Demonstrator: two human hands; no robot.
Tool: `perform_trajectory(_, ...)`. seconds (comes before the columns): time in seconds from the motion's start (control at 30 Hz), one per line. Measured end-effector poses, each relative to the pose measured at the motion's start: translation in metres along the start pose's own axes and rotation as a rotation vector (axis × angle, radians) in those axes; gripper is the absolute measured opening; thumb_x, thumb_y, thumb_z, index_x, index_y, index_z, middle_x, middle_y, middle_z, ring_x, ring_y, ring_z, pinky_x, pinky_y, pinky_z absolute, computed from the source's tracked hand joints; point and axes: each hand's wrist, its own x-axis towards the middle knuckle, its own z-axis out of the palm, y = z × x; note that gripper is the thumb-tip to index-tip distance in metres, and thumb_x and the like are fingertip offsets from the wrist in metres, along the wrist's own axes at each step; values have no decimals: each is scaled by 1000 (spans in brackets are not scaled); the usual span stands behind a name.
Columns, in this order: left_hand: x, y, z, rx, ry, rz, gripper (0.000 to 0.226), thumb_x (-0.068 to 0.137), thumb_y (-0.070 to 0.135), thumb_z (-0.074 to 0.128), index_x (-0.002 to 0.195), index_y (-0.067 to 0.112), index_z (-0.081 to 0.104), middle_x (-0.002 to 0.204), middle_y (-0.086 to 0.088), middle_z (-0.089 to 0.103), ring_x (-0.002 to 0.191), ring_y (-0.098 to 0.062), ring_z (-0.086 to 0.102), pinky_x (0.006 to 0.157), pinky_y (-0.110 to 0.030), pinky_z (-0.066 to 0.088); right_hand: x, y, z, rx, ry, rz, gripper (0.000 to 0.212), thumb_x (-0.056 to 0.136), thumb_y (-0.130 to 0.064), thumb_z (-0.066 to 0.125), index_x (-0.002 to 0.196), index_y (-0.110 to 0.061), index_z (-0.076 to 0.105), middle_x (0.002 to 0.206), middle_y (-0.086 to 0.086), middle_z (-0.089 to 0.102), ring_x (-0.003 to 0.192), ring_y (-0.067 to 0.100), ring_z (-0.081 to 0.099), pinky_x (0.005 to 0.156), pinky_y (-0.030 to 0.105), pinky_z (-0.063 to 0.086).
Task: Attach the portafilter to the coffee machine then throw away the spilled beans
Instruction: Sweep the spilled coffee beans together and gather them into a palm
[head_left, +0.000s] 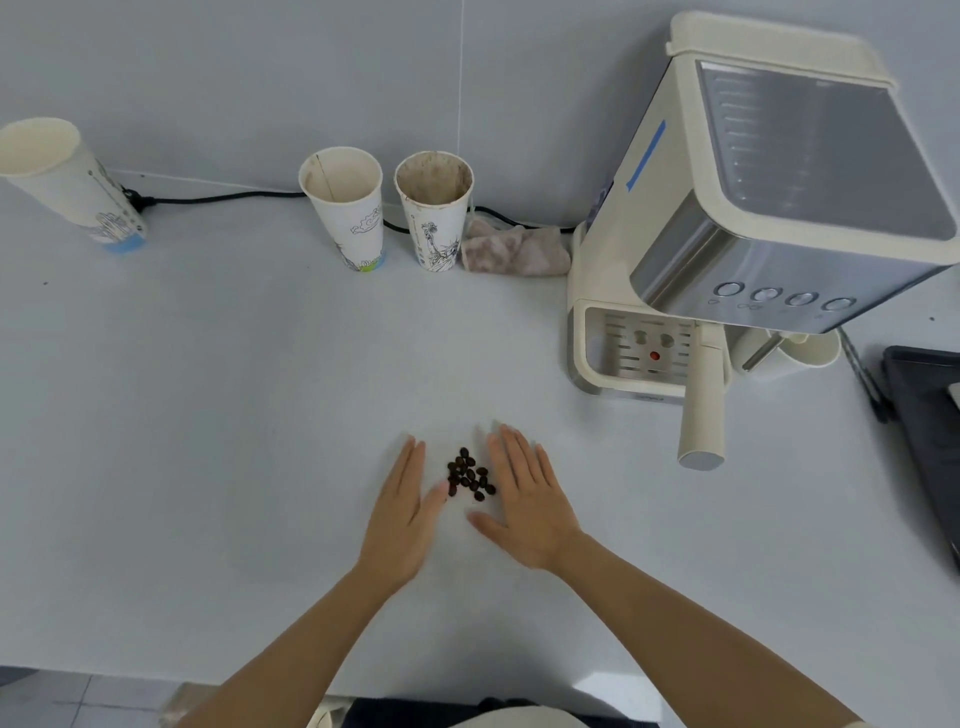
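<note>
Several dark coffee beans (469, 474) lie in a tight cluster on the white counter. My left hand (402, 512) rests flat and open just left of them, thumb tip touching the pile. My right hand (524, 499) lies flat and open just right of it. Neither hand holds anything. The cream coffee machine (753, 208) stands at the back right. The portafilter sits under its brew head, and its cream handle (704, 402) sticks out toward me over the drip tray (631, 345).
Two used paper cups (345, 208) (435, 210) stand at the back wall beside a crumpled cloth (514, 249). A third cup (67, 182) stands far left. A black cable (223, 196) runs along the wall. A dark tray (930, 431) and a pen (862, 379) lie at the right.
</note>
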Motion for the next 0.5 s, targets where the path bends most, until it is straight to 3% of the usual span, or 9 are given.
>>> perform_trajectory(0.03,-9,6,-3,-249,55,-85,52,98,34,30,146,18,19,156,6,15,140,-3,13,114,-24,8,0,-4,-1,43,-48,-7,76,79,-71,8,128,-41,-42,153,6,-14,141,22,-14,115,33,-22)
perform_trajectory(0.1,-19,11,-10,-685,108,-274,44,99,27,29,140,13,36,148,-1,36,132,-12,36,112,-29,23,4,-11,-1,49,-56,-32,71,76,-64,17,131,-43,-22,157,11,-7,144,26,-11,111,36,-17)
perform_trajectory(0.17,-23,6,-16,-969,92,-416,46,99,31,26,134,6,42,140,-10,46,120,-19,47,107,-33,32,12,-18,3,26,-32,-42,70,77,-62,24,135,-36,-6,156,17,12,144,32,9,112,42,-7)
perform_trajectory(0.2,-24,3,-19,-1070,67,-469,50,99,34,24,133,4,43,138,-12,48,118,-22,48,105,-34,33,15,-20,7,-23,10,-49,71,78,-62,28,137,-31,4,151,18,27,140,34,24,113,47,8)
perform_trajectory(0.27,-25,-3,-23,-1207,14,-553,55,98,39,22,133,2,42,135,-15,49,117,-25,47,103,-36,33,24,-24,12,-155,109,-59,70,76,-64,31,132,-22,32,131,13,55,122,30,47,99,44,42)
perform_trajectory(0.3,-25,-5,-24,-1245,-6,-580,57,97,40,21,133,1,42,132,-16,50,117,-26,47,103,-37,32,27,-26,12,-199,139,-57,65,75,-64,31,125,-23,42,121,8,62,113,25,47,89,39,50)
perform_trajectory(0.4,-24,-9,-29,-1323,-45,-610,61,96,42,22,133,-3,41,114,-16,58,117,-29,47,101,-38,34,38,-27,15,-221,277,-132,45,77,-52,35,110,-24,48,106,4,67,97,20,42,74,31,54)
perform_trajectory(0.5,-22,-10,-33,-1354,-63,-628,59,95,42,23,127,-3,45,107,-16,60,110,-30,53,97,-39,38,50,-19,21,-256,404,-289,26,77,-31,39,100,-19,46,94,6,69,89,21,40,72,31,47)
